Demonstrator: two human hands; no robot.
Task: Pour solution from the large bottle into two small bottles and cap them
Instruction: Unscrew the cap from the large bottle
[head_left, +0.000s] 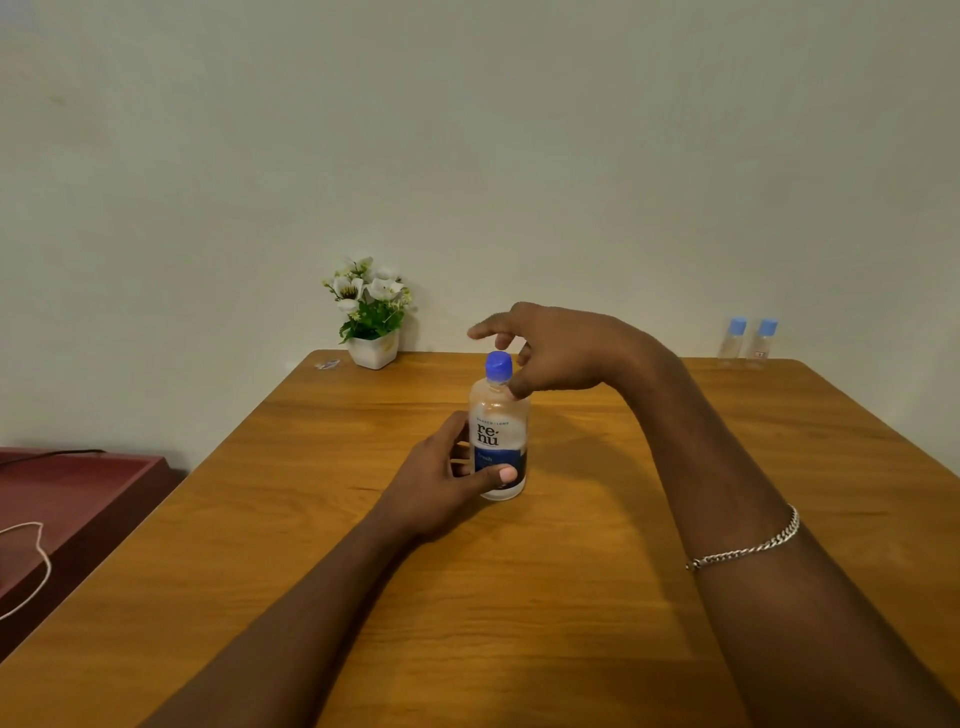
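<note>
The table (571, 597) holds the bottle (498, 441), upright. The left hand (441, 483) grips its lower body; the right hand (561, 353) hovers over it, fingers spread. Plant (371, 312) behind-left of the bottle, small bottles (733, 340) far behind-right, cap (498, 364) on top

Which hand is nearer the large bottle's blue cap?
Right. The right hand hovers just over the blue cap, fingers spread around it; the left hand grips the large bottle lower down.
</note>
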